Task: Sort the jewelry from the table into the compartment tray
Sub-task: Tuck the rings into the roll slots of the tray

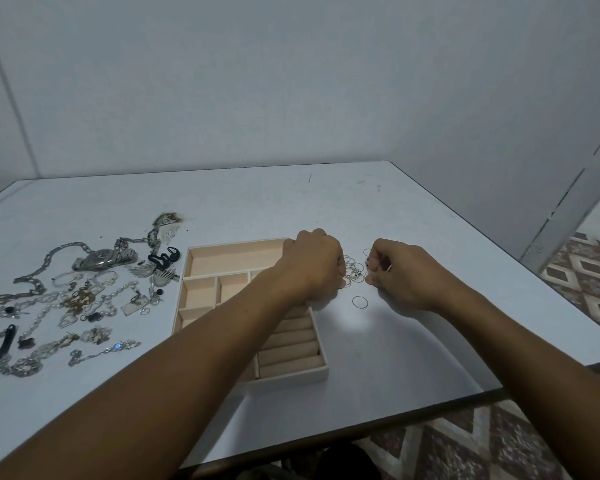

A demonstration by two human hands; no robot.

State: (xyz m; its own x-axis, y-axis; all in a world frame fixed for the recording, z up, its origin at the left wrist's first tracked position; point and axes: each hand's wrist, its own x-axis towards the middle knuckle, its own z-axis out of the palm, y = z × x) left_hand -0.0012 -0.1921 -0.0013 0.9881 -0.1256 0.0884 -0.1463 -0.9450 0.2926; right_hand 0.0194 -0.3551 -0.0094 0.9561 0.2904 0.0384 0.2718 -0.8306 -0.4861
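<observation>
A beige compartment tray [234, 258] lies on the white table, its compartments bare and padded ring rolls [291, 355] at its near right. Just right of the tray sits a small cluster of thin rings [353, 271]. My left hand [314, 265] reaches across the tray with curled fingers at the cluster's left side. My right hand [400, 275] pinches at rings on the cluster's right side. One single ring [360, 302] lies apart, nearer to me. A pile of jewelry [77, 299] with chains, a watch [101, 259] and pendants covers the table's left part.
The table's near edge [378, 420] runs diagonally close to my arms, with patterned floor below. Its right edge [499, 244] lies beyond my right hand. Black hair clips [165, 257] lie between the jewelry pile and the tray. Walls stand behind the table.
</observation>
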